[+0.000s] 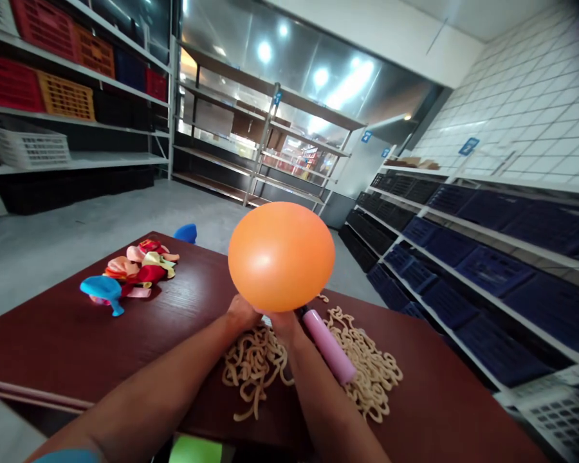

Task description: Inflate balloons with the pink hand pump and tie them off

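A large inflated orange balloon [280, 256] stands upright in front of me, over the table. My left hand [244, 312] and my right hand [280, 325] meet right below it, closed at its neck. The balloon hides the neck and most of my fingers. Under my hands lies a pile of curly beige cords [255, 360]. Beside my right forearm rests a pink cylinder with a dark end [329, 347], which looks like a balloon pump. It lies against a second heap of beige cords [374, 376].
Limp balloons in several colours [145, 273] lie on the left of the dark red table [183, 321], with a blue balloon [101, 288] near them. Another blue thing [186, 233] shows past the far edge. Crate shelves [453, 238] stand right and left.
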Motion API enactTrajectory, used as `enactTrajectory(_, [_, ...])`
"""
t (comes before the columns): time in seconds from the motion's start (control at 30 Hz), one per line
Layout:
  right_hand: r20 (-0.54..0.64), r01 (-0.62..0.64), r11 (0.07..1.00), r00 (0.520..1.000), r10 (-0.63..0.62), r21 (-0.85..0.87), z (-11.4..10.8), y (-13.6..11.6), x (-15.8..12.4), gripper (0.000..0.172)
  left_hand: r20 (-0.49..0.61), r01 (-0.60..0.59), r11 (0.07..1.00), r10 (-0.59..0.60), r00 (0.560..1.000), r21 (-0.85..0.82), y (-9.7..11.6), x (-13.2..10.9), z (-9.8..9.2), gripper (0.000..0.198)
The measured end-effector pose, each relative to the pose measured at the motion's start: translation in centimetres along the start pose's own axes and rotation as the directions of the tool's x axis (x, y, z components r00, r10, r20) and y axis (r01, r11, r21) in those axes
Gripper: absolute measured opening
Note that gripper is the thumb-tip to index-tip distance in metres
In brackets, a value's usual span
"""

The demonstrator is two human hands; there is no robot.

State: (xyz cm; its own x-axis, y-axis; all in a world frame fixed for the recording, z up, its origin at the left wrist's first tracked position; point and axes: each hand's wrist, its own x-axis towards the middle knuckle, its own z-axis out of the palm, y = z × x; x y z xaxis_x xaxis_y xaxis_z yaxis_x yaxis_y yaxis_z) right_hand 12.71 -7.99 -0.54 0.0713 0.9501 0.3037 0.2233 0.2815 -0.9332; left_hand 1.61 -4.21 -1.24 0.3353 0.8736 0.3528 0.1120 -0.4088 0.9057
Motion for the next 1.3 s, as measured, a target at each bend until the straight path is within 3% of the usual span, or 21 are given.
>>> enactTrajectory(0.13, [0.016,-0.059,0.961,0.998,0.057,0.269,0.2,-0.5,-0.1,0.036,0.152,-0.077,0.983,0.051,0.987,0.165,0.7,0.0,-0.1,0.011])
enactTrajectory(0.23, [0.040,-0.085,0.902,0.996,0.075,0.424,0.0,-0.3,-0.4,0.033,0.253,-0.175,0.982,0.152,0.956,0.072,1.1,0.1,-0.2,0.018])
enactTrajectory(0.3, [0.043,-0.090,0.879,0.996,0.079,0.468,-0.3,0.0,-0.6,0.034,0.252,-0.178,0.983,0.180,0.951,-0.032,1.3,0.2,-0.2,0.013])
enactTrajectory(0.43, [0.036,-0.130,0.825,0.991,0.132,0.550,-0.8,0.5,-0.5,0.036,0.209,-0.035,0.953,0.102,0.973,-0.302,1.9,0.2,-0.3,0.006])
enactTrajectory(0.57, [0.027,-0.161,0.816,0.984,0.175,0.556,-0.7,0.4,-0.3,0.035,0.181,0.084,0.897,-0.005,0.984,-0.434,2.0,0.0,0.0,0.019])
enactTrajectory(0.63, [-0.011,-0.193,0.814,0.971,0.238,0.547,-0.6,0.3,-0.2,0.036,0.216,0.169,0.863,-0.071,0.974,-0.476,1.8,0.1,0.2,0.022])
enactTrajectory(0.7, [-0.006,-0.245,0.805,0.956,0.294,0.540,-0.6,0.3,-0.2,0.035,0.260,0.296,0.769,-0.174,0.950,-0.567,1.4,0.3,0.4,0.024])
enactTrajectory(0.8, [0.041,-0.315,0.844,0.943,0.331,0.434,-0.8,0.4,-0.4,0.034,0.274,0.399,0.552,-0.297,0.915,-0.732,0.6,1.0,-0.1,0.024])
enactTrajectory(0.87, [-0.013,-0.310,0.915,0.946,0.324,0.259,-1.0,0.4,-0.7,0.030,0.252,0.381,0.433,-0.327,0.911,-0.817,0.1,1.6,-0.8,0.022])
enactTrajectory(0.93, [-0.056,-0.237,0.971,0.970,0.239,0.025,-1.2,0.2,-1.0,0.021,0.228,0.342,0.363,-0.322,0.919,-0.867,-0.2,2.1,-1.5,0.021])
enactTrajectory(1.07, [0.134,0.026,0.939,0.991,0.021,-0.342,-1.5,-1.1,-1.5,0.010,0.193,0.287,0.296,-0.308,0.931,-0.911,-0.6,2.6,-2.2,0.022])
enactTrajectory(1.2, [0.298,0.224,0.844,0.951,-0.080,-0.487,-1.0,-1.8,-2.0,0.006,0.175,0.272,0.268,-0.334,0.926,-0.924,-0.7,2.5,-2.1,0.024])
enactTrajectory(1.3, [0.386,0.344,0.741,0.914,-0.124,-0.577,0.3,-1.4,-2.4,0.013,0.170,0.261,0.271,-0.318,0.933,-0.927,-0.8,2.4,-2.0,0.023])
